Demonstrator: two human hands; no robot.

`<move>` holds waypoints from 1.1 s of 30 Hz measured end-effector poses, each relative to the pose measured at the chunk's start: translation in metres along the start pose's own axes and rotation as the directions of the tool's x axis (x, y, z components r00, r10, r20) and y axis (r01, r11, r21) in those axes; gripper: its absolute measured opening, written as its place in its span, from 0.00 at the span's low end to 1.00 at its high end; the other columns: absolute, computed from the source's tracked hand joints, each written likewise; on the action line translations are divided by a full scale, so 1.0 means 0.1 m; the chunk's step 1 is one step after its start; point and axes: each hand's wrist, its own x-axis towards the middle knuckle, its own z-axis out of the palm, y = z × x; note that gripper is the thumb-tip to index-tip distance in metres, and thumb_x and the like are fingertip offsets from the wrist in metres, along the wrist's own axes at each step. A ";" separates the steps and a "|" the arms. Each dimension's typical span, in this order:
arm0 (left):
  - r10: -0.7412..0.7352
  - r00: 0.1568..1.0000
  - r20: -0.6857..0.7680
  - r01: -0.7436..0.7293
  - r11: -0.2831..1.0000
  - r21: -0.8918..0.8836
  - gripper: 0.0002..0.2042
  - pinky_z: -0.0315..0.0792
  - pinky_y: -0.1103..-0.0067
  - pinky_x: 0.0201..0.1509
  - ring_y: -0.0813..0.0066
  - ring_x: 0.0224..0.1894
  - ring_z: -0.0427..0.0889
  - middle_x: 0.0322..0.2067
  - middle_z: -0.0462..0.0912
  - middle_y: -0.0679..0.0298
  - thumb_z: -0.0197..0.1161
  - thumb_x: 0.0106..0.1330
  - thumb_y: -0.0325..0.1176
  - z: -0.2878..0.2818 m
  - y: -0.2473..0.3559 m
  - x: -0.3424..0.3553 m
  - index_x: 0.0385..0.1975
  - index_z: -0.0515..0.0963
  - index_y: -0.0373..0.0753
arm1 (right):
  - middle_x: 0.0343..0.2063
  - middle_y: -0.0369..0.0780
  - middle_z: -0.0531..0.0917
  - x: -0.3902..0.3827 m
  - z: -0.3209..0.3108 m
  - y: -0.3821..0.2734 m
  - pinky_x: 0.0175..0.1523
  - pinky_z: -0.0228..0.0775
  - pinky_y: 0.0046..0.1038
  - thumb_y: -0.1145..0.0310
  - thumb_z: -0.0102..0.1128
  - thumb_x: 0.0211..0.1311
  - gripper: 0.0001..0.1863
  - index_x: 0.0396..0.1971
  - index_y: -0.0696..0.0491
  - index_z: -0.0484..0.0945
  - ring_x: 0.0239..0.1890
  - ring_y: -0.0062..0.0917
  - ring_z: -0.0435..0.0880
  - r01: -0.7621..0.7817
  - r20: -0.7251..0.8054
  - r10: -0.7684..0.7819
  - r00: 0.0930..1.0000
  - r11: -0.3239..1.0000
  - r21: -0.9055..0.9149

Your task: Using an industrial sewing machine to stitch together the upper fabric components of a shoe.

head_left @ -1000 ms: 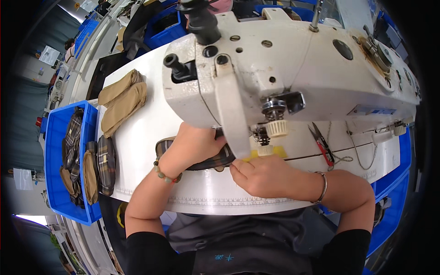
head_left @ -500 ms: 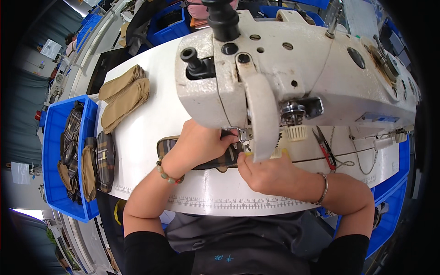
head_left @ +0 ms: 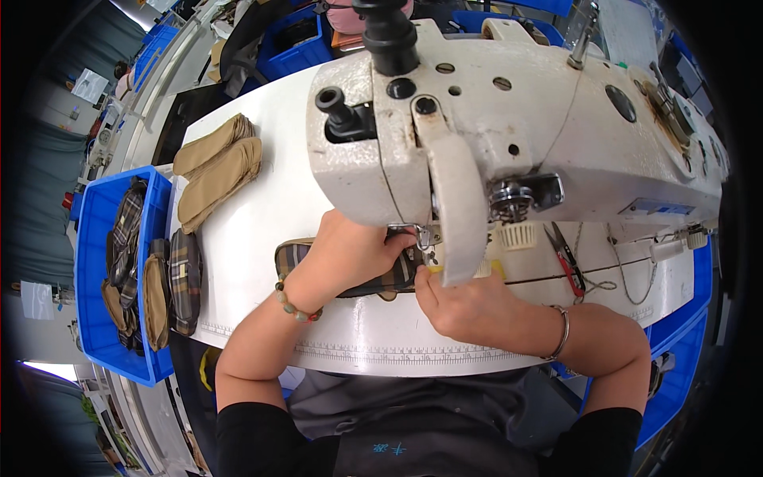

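Note:
A dark plaid fabric pouch with tan edging lies flat on the white table under the sewing machine. Its right end is at the presser foot. My left hand reaches across the pouch, thumb and fingers pinching its upper edge beside the foot. Bent fingers of my right hand grip the pouch's right edge just below the foot; the machine's white lever guard partly hides this hand. The needle point and the stitched spot are too small to make out.
Two stacks of tan fabric pieces lie at the left of the table. Beside them stands a blue bin holding plaid pouches, with more pouches over its edge. Red-handled thread snips and loose cord lie to the right. A printed ruler follows the front edge.
Machine, table and hands all sit slightly lower and further right in the picture. Both hands keep their hold on the pouch, which has barely moved relative to the foot.

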 end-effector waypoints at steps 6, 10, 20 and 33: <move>-0.004 1.000 -0.016 0.004 1.000 0.012 0.12 0.76 0.65 0.36 0.53 0.33 0.83 0.29 0.84 0.55 0.71 0.54 0.33 0.02 0.01 0.00 0.38 0.82 0.40 | 0.18 0.37 0.78 -0.01 0.02 0.00 0.19 0.64 0.21 0.72 0.60 0.43 0.16 0.34 0.64 0.83 0.15 0.19 0.76 -0.005 -0.009 0.005 1.000 1.000 -0.025; -0.064 0.998 0.028 0.063 0.997 0.035 0.13 0.77 0.64 0.37 0.53 0.34 0.83 0.30 0.84 0.55 0.70 0.54 0.33 0.01 0.03 -0.01 0.39 0.82 0.41 | 0.15 0.36 0.76 0.03 -0.10 0.00 0.17 0.64 0.23 0.73 0.60 0.44 0.17 0.36 0.67 0.82 0.14 0.20 0.77 -0.054 0.079 0.050 0.996 0.997 0.049; -0.156 0.980 0.123 0.144 0.985 0.096 0.06 0.75 0.67 0.34 0.57 0.30 0.82 0.27 0.82 0.56 0.61 0.61 0.33 0.00 0.11 0.01 0.31 0.81 0.39 | 0.11 0.33 0.73 -0.01 -0.03 -0.02 0.15 0.65 0.25 0.74 0.60 0.47 0.19 0.39 0.69 0.82 0.14 0.20 0.78 -0.078 0.094 0.068 0.993 0.991 0.105; 0.164 0.983 -0.084 -0.171 0.982 -0.082 0.25 0.67 0.66 0.63 0.55 0.58 0.74 0.54 0.77 0.54 0.71 0.58 0.40 0.36 -0.64 0.29 0.54 0.75 0.39 | 0.14 0.38 0.71 -0.06 0.27 0.17 0.20 0.66 0.34 0.68 0.62 0.38 0.04 0.17 0.50 0.77 0.18 0.32 0.77 -0.168 0.000 0.168 0.986 0.982 0.093</move>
